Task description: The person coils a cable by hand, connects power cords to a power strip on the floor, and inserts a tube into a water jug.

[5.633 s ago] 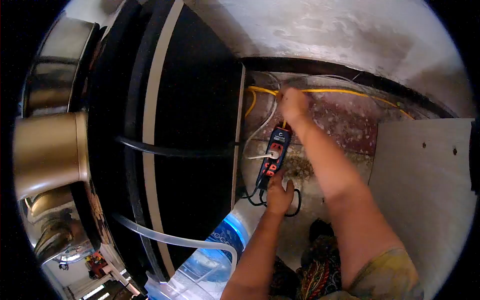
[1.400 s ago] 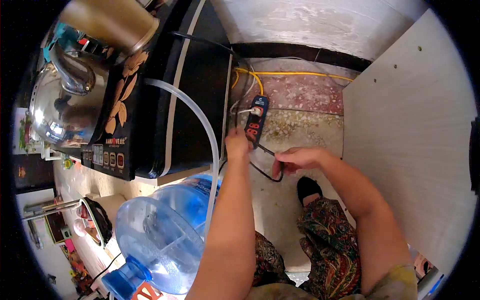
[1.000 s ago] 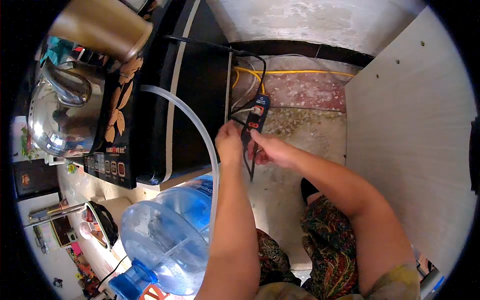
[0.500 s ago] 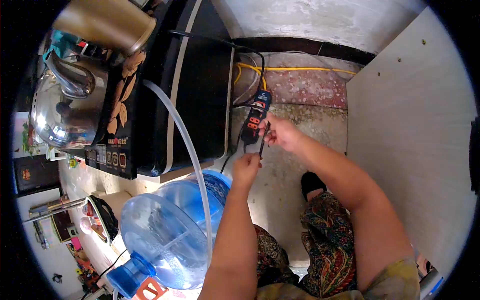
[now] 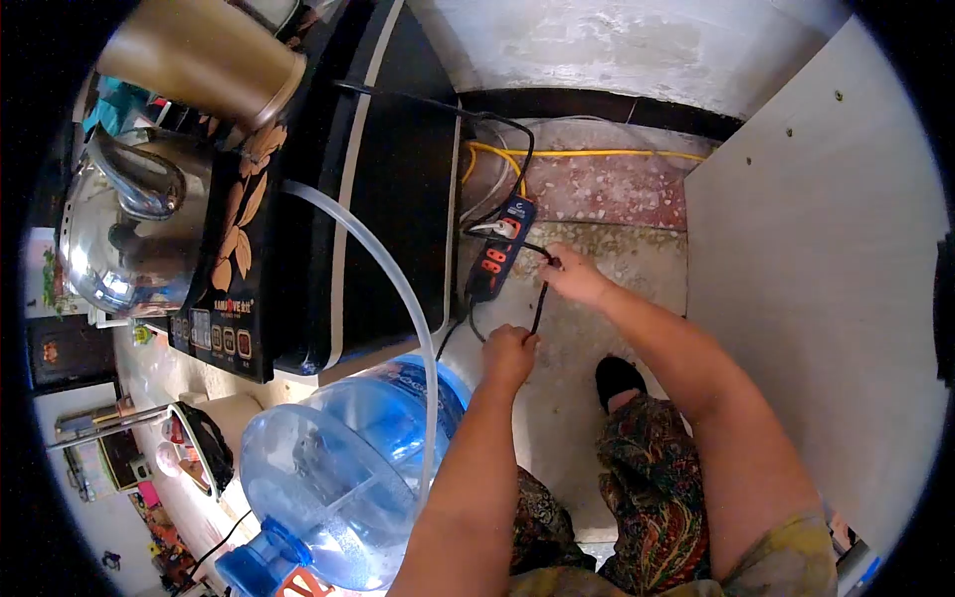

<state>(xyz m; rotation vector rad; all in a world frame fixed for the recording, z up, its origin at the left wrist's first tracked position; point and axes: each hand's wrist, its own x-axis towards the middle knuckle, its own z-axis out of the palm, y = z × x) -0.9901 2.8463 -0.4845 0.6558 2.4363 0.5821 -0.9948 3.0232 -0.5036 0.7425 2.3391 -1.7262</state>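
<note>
A black power cord [image 5: 540, 306] runs between my two hands above the floor. My right hand [image 5: 577, 276] is closed on its upper part, just right of a black power strip [image 5: 486, 275] with orange-red sockets. Lower and to the left, my left hand [image 5: 509, 355] is closed around the same cord. Another stretch of black cord leads from my right hand across the strip towards the wall side. In the strip's upper part sits a pale plug [image 5: 492, 229]. Whether a plug is hidden in my fingers cannot be made out.
A black cabinet [image 5: 403, 219] stands left, carrying a steel kettle [image 5: 139, 239] and a cooker panel [image 5: 224, 338]. Large blue water bottles [image 5: 328, 488] are below it, with a clear hose [image 5: 398, 274] in front. A yellow cable [image 5: 597, 153] follows the wall. A pale panel [image 5: 806, 249] stands right.
My right hand has moved right and slightly down, away from the power strip. My left hand has shifted a little right and down. More cord now shows between the strip and my right hand.
</note>
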